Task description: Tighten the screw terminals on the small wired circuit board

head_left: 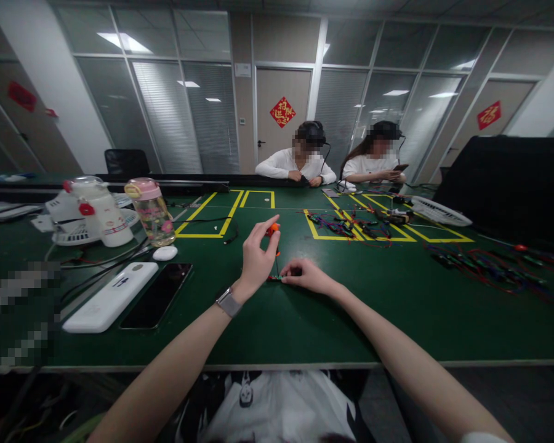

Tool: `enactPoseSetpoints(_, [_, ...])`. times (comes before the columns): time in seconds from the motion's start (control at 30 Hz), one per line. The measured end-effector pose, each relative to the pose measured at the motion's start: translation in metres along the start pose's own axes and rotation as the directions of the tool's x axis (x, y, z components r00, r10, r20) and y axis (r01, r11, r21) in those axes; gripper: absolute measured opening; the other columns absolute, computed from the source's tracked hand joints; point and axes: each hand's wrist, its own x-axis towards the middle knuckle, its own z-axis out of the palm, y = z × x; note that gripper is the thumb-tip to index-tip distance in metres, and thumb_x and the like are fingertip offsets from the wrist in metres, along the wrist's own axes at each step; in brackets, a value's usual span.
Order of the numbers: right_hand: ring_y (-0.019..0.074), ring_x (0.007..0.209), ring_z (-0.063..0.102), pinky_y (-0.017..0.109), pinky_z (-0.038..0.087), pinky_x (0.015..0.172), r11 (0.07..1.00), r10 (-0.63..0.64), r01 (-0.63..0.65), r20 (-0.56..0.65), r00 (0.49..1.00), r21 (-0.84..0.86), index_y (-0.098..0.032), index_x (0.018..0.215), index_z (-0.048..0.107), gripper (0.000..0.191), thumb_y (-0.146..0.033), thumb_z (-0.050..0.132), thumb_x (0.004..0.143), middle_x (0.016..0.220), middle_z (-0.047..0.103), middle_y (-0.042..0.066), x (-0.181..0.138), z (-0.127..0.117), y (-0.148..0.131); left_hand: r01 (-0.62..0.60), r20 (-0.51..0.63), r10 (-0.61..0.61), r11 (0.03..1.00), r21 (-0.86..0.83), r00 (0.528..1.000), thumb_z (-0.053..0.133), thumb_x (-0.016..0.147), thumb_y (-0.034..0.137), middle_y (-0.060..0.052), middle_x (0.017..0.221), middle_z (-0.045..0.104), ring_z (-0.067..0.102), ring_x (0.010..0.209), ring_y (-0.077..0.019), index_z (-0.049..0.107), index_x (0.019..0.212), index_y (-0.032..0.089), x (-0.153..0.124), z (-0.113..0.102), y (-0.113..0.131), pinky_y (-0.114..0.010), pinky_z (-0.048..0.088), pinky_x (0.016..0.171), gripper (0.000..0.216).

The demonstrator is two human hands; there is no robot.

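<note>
My left hand (pixel 257 255), a watch on its wrist, is raised above the green table (pixel 305 320) and pinches the orange handle of a small screwdriver (pixel 272 231) that stands upright. The tip of the screwdriver goes down to a small green and red part (pixel 274 278) lying on the table. My right hand (pixel 306 277) rests on the table with fingers closed, pressing on that part from the right.
A black phone (pixel 157 295) and a white power bank (pixel 111 296) lie to the left, with a white mouse (pixel 165 253), a pink-lidded bottle (pixel 150 211) and a white bottle (pixel 99 209) behind. Coloured cables (pixel 351 226) lie on yellow-taped squares. Two people sit at the far side.
</note>
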Motion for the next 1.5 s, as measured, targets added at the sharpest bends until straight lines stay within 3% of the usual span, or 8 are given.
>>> enactPoseSetpoints(0.17, [0.0128,0.064,0.053,0.024,0.041,0.060,1.000,0.000,0.000,-0.008,1.000,-0.005,-0.013,0.087,0.073,0.018,-0.026,0.072,0.075,0.070,0.060,0.000,0.000,0.000,0.000,-0.055,-0.041,0.062,0.986,0.156,0.997,0.068,0.083,0.024,-0.002,0.088,0.054,0.056,0.083,-0.0157,0.067,0.098,0.022,0.001,-0.003,0.005,-0.030,0.049,0.079,0.015])
enactPoseSetpoints(0.37, [0.0130,0.065,0.054,0.024,0.043,0.061,1.000,0.001,-0.001,-0.001,1.000,-0.006,-0.014,0.089,0.073,0.018,-0.026,0.072,0.076,0.071,0.061,0.001,0.000,0.000,0.001,-0.022,0.082,0.023,1.000,-0.014,0.996,0.036,0.099,0.021,-0.007,0.116,0.062,0.059,0.106,-0.0173,0.054,0.129,0.025,0.000,-0.003,0.000,-0.035,0.048,0.092,0.036])
enactPoseSetpoints(0.47, [0.0127,0.065,0.053,0.024,0.042,0.061,1.000,-0.009,0.009,-0.003,1.000,-0.014,-0.013,0.089,0.073,0.019,-0.026,0.072,0.076,0.071,0.061,0.001,0.000,0.000,0.001,0.023,0.044,-0.021,0.999,-0.047,0.999,0.042,0.098,0.022,-0.007,0.114,0.065,0.062,0.100,-0.0170,0.055,0.128,0.023,-0.001,-0.001,-0.002,-0.033,0.050,0.088,0.033])
enactPoseSetpoints(0.7, [0.0127,0.064,0.053,0.024,0.040,0.060,1.000,-0.021,0.021,-0.006,1.000,-0.011,-0.012,0.088,0.073,0.019,-0.027,0.072,0.075,0.070,0.060,0.001,0.000,0.000,0.000,-0.014,-0.054,0.020,0.994,0.108,0.998,0.064,0.087,0.026,-0.002,0.088,0.059,0.057,0.082,-0.0148,0.067,0.107,0.022,0.002,-0.002,0.000,-0.029,0.049,0.079,0.021])
enactPoseSetpoints(0.93, [0.0132,0.065,0.054,0.024,0.042,0.062,1.000,-0.009,0.009,0.000,1.000,-0.021,-0.014,0.088,0.073,0.019,-0.028,0.071,0.076,0.072,0.061,0.001,0.000,-0.001,-0.002,0.017,0.073,-0.014,0.999,-0.037,0.997,0.036,0.099,0.020,-0.006,0.121,0.061,0.058,0.110,-0.0170,0.052,0.133,0.027,0.000,-0.001,-0.003,-0.035,0.045,0.097,0.038])
enactPoseSetpoints(1.2, [0.0129,0.064,0.053,0.024,0.042,0.061,1.000,-0.010,0.010,0.001,1.000,-0.022,-0.014,0.087,0.073,0.018,-0.028,0.072,0.076,0.070,0.061,0.000,0.000,-0.001,0.001,0.037,-0.079,-0.028,0.993,0.108,0.996,0.064,0.087,0.025,-0.002,0.089,0.057,0.055,0.082,-0.0153,0.066,0.111,0.024,0.002,-0.001,0.000,-0.031,0.049,0.080,0.024])
enactPoseSetpoints(1.4, [0.0127,0.064,0.054,0.024,0.042,0.061,1.000,-0.011,0.011,0.003,1.000,-0.029,-0.013,0.089,0.073,0.019,-0.028,0.071,0.077,0.071,0.061,0.001,-0.001,-0.001,-0.001,0.078,0.033,-0.077,0.996,-0.042,0.996,0.039,0.098,0.022,-0.006,0.111,0.061,0.058,0.104,-0.0165,0.057,0.128,0.025,0.001,-0.001,-0.004,-0.033,0.046,0.092,0.035])
enactPoseSetpoints(1.5, [0.0124,0.064,0.053,0.023,0.042,0.060,0.999,-0.001,0.002,0.002,1.000,-0.037,-0.014,0.088,0.073,0.018,-0.026,0.071,0.077,0.071,0.061,0.001,0.000,-0.001,0.000,0.113,0.034,-0.110,0.990,-0.087,0.993,0.041,0.098,0.023,-0.006,0.109,0.064,0.061,0.101,-0.0168,0.055,0.130,0.024,0.000,0.001,-0.006,-0.033,0.048,0.090,0.035])
